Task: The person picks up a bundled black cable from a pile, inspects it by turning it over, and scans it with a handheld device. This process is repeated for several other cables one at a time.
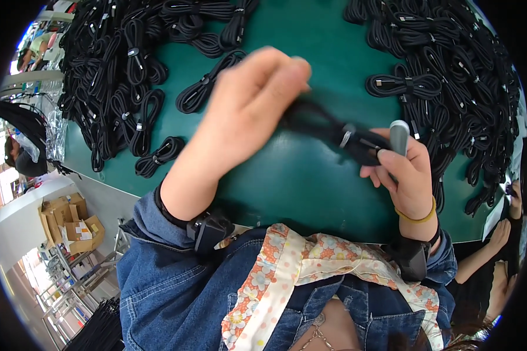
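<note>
A coiled black cable [319, 120] hangs above the green table between my two hands, blurred, with a light band around its middle. Its right end is gripped by my right hand [409, 178], thumb on top. A grey stick-like tool with a white rounded end [399, 139] also stands up out of that hand, between the fingers. My left hand [255, 96] is raised at the coil's left end, fingers curled and thumb pressed to the index finger. Motion smears it, and what it pinches is hidden. Below it, part of the coil is out of sight.
The green table [263, 187] carries a heap of coiled black cables [108, 70] at the left and another [445, 70] at the right. Single coils lie nearer the middle. Cardboard boxes [70, 219] stand beyond the table's left edge. A co-worker's arm [483, 254] is at the lower right.
</note>
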`<state>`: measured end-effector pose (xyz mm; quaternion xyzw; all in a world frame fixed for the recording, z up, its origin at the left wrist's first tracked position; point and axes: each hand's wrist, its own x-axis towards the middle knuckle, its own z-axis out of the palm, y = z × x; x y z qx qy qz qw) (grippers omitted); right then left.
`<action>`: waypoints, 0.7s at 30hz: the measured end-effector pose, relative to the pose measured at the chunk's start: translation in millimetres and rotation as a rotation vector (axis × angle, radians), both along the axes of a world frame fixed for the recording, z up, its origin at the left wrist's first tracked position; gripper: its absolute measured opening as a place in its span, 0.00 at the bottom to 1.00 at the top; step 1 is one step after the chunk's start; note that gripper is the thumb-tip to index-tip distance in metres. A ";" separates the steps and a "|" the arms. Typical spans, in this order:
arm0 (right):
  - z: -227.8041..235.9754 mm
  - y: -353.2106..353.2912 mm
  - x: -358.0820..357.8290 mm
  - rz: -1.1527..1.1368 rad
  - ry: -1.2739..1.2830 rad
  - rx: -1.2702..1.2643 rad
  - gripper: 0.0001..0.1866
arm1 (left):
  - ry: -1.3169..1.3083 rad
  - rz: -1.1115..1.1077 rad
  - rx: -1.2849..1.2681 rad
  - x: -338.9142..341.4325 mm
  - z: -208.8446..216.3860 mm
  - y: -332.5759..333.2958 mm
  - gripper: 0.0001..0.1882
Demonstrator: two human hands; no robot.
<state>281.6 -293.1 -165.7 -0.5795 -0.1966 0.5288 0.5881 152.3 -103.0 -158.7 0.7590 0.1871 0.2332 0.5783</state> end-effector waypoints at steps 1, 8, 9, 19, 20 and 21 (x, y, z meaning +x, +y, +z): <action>-0.5 1.0 0.0 0.091 -0.063 -0.061 0.13 | 0.048 0.118 0.175 -3.6 2.1 10.8 0.15; 2.1 -1.2 7.7 -0.055 -0.052 -0.024 0.14 | 0.656 0.328 1.004 -30.1 -1.6 43.2 0.19; 3.1 -2.3 11.6 -0.149 0.093 0.189 0.18 | 0.754 0.297 1.036 -33.0 -3.1 41.1 0.20; -15.6 -4.0 15.2 -0.127 0.293 0.523 0.23 | 0.460 -0.031 0.914 -17.9 0.5 29.8 0.21; -15.4 -3.5 13.8 -0.113 0.248 0.489 0.22 | 0.319 -0.050 0.775 -16.5 3.3 28.3 0.21; -14.5 -2.8 12.1 -0.095 0.202 0.456 0.21 | 0.133 -0.065 0.634 -15.4 5.8 26.2 0.21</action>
